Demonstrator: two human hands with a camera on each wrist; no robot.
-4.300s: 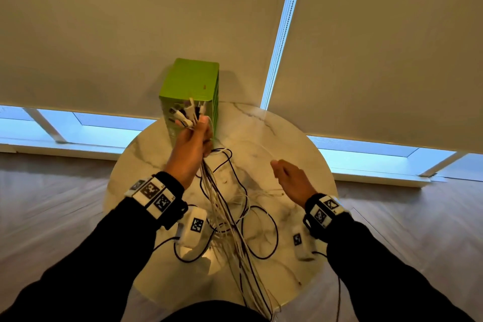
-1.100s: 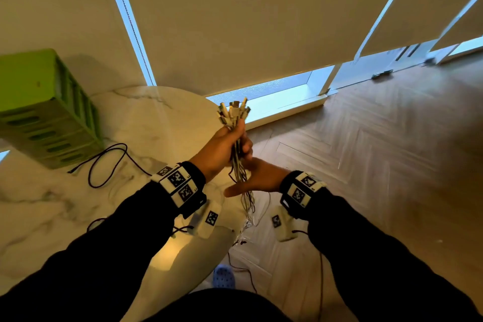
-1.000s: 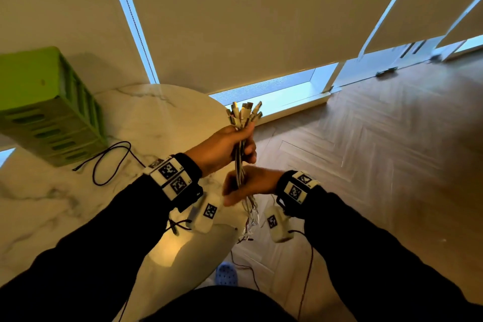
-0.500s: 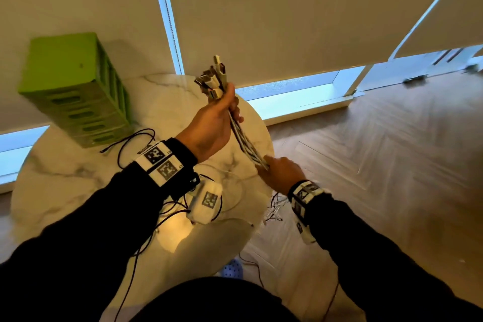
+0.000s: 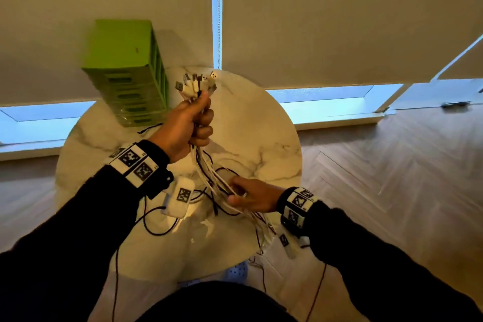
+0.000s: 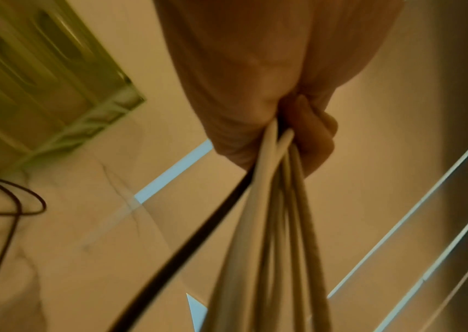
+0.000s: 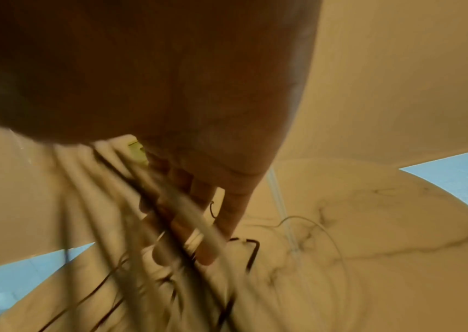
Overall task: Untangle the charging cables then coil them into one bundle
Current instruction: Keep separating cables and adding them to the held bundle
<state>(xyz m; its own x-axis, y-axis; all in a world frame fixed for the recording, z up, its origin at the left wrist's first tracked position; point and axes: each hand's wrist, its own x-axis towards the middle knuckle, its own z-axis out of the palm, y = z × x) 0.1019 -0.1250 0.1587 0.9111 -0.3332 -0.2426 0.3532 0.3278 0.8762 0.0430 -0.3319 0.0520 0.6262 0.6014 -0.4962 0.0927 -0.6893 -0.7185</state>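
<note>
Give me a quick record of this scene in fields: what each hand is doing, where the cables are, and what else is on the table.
left hand: grips cable bundle just below the plugs
right hand: fingers curled round the bundle lower down
cable tails: trail over the table's near edge
table: round, marble-patterned
also on table: green drawer box, loose black cable

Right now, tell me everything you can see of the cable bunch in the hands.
The bunch of thin white and black charging cables is gathered with its plug ends fanned out above the left hand, which grips it just below the plugs. The strands run down slack to the right hand, whose fingers curl around them, then trail over the round marble table's near edge, uncoiled.
</note>
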